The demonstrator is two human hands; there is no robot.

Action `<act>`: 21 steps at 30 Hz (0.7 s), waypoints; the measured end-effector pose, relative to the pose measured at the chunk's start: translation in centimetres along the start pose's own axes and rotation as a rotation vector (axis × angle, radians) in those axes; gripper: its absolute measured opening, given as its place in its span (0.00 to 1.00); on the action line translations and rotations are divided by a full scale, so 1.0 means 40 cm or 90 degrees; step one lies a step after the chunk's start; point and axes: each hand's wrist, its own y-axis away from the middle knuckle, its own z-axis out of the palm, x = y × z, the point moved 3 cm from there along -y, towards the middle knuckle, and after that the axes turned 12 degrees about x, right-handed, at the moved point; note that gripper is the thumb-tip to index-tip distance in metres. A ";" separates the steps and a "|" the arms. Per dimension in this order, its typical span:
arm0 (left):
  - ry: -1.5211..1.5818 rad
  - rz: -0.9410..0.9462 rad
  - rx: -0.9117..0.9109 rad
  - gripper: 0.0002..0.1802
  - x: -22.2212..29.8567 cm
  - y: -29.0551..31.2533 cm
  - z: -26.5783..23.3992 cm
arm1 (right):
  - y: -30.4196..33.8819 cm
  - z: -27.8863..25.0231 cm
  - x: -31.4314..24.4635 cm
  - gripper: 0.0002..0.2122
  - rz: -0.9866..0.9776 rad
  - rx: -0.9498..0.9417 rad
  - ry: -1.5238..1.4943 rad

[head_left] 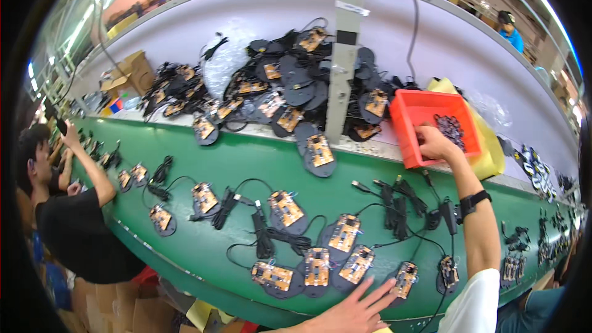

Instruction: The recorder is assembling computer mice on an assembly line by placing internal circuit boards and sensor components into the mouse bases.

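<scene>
My right hand point(435, 143) reaches into a red plastic bin point(402, 137), fingers curled down; what they hold, if anything, is hidden. Small dark parts point(451, 128) lie in the bin beside it. At the belt's near edge my left hand point(357, 309) has its fingers spread. Its fingertips are at a tan circuit board point(405, 280) on a black rounded base. Just beyond lie similar boards on black bases, among them one board point(356, 265) and another board point(317, 267). Black cables point(264, 237) with plugs run from several of them.
A green conveyor belt point(240, 160) crosses the view. Along the shelf behind it, cabled boards point(290, 86) are heaped around a pale upright post point(341, 86). Yellow sheeting point(487, 148) lies by the bin. A co-worker in black point(83, 228) sits at the left.
</scene>
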 end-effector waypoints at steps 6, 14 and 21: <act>-0.187 -0.164 0.131 0.20 -0.143 0.113 -0.078 | 0.052 0.000 -0.008 0.09 -0.030 0.267 0.135; -0.237 -0.257 0.138 0.13 -0.297 0.217 -0.224 | 0.164 -0.088 -0.155 0.11 0.301 0.308 -0.596; -0.305 -0.305 0.163 0.15 -0.371 0.261 -0.324 | 0.579 -0.079 -0.282 0.13 0.498 0.203 -0.983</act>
